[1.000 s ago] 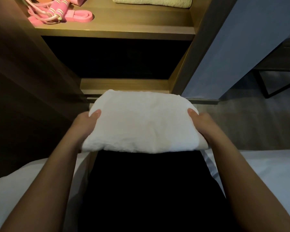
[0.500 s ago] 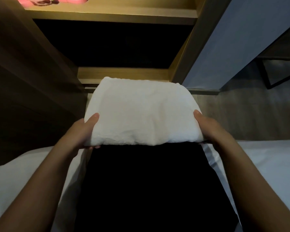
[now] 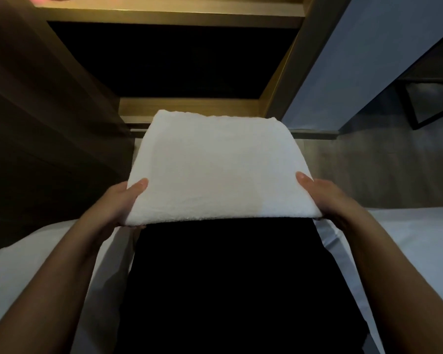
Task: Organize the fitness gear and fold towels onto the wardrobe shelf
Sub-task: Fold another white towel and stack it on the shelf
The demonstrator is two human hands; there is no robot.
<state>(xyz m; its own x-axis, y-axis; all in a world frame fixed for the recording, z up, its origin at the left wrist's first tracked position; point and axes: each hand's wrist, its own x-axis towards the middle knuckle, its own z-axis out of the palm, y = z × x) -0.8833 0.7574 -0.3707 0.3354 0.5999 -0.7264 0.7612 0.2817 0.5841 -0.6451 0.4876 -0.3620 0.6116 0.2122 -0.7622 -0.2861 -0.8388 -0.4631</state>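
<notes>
Gripping folded towel [image 3: 220, 167] w/ left hand [image 3: 118, 203] & right hand [image 3: 325, 198].

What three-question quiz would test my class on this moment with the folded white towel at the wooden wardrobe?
1. True or false: the folded white terry towel is not yet on the lit wooden wardrobe shelf.
2. The left hand and right hand grip the towel at its: A) far edge B) near corners C) middle.
3. Fill in: each thumb lies on ___ of the towel.
Key: 1 true; 2 B; 3 top.
</notes>
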